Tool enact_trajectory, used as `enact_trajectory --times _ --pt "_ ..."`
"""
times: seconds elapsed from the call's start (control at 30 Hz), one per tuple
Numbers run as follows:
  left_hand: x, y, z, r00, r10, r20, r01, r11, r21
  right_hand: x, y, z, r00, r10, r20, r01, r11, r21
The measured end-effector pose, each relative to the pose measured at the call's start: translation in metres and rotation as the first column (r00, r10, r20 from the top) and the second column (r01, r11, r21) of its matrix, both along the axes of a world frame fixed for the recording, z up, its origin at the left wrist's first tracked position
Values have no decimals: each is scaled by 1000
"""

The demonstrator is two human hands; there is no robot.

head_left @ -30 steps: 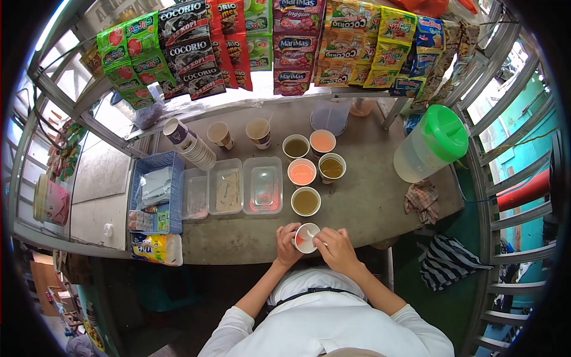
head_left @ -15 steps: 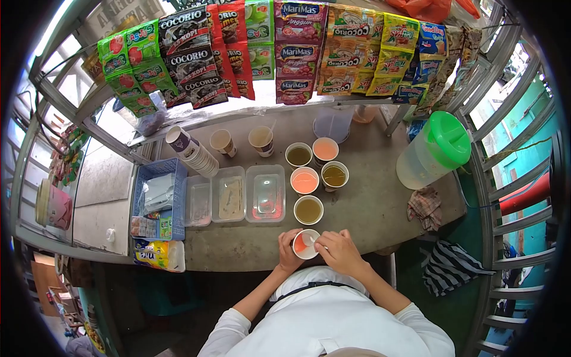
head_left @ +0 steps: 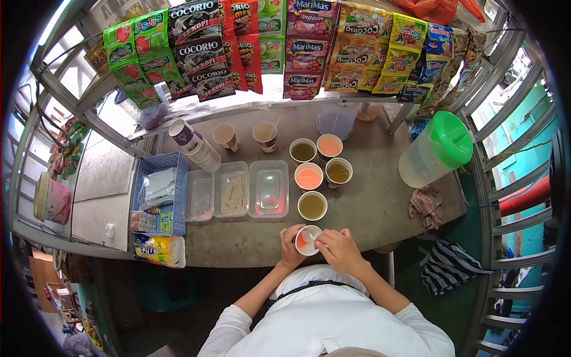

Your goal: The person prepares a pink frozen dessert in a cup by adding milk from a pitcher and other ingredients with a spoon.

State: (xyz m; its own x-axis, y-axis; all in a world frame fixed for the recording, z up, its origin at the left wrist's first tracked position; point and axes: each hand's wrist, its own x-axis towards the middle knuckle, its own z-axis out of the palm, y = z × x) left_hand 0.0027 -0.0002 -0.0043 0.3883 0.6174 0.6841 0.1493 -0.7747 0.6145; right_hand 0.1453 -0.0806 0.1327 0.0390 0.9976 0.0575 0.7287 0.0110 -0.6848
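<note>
At the table's front edge, my left hand is closed around the side of a white paper cup with orange-pink contents. My right hand pinches a small pale spoon that dips into this cup; its handle is mostly hidden by my fingers. Just beyond stands a cup of brownish-green drink. Behind it are a cup of orange-pink drink, a dark greenish cup and more filled cups in the same two colours.
Three clear plastic tubs stand left of the cups, beside a blue basket. A leaning cup stack is behind them. A green-lidded pitcher and a checked cloth lie right. Drink sachets hang overhead.
The spoon has shifted slightly inside the cup. Both hands keep their hold, and the whole view has moved a little.
</note>
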Motion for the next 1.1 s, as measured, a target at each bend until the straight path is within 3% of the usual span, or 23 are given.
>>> enact_trajectory --times 0.07,0.27,0.37,0.47,0.57,0.67,0.77,0.87,1.1 --pt "-1 1 -8 1000 3 12 -3 1000 3 0 -3 1 997 53 -55 -59 993 -107" --pt "-2 -1 -12 1000 21 12 -21 1000 -21 -12 -10 -2 996 -72 54 71 997 23" --pt "-6 -2 -11 1000 20 -8 -20 1000 -12 -15 -12 3 996 -40 -80 36 998 -44" --pt "-6 -3 -14 1000 16 -26 -16 1000 25 -22 -13 -2 991 -98 88 91 992 83" --pt "-6 -4 -13 999 36 -22 -35 998 43 -23 -16 0 999 -25 -26 25 1000 -15" --pt "-5 -4 -8 999 43 -6 -43 997 65 -28 -17 -3 990 -109 86 101 990 96" --pt "-4 -4 -5 999 47 -12 -46 994 99 -28 -22 -8 998 -69 1 69 996 48" --pt "-5 -4 -6 999 43 -30 -39 992 117 -30 -25 -8 988 -150 -44 153 984 91" --pt "-6 -4 -5 998 22 -53 -15 991 134 -32 -30 -10 983 -169 -68 174 982 69"
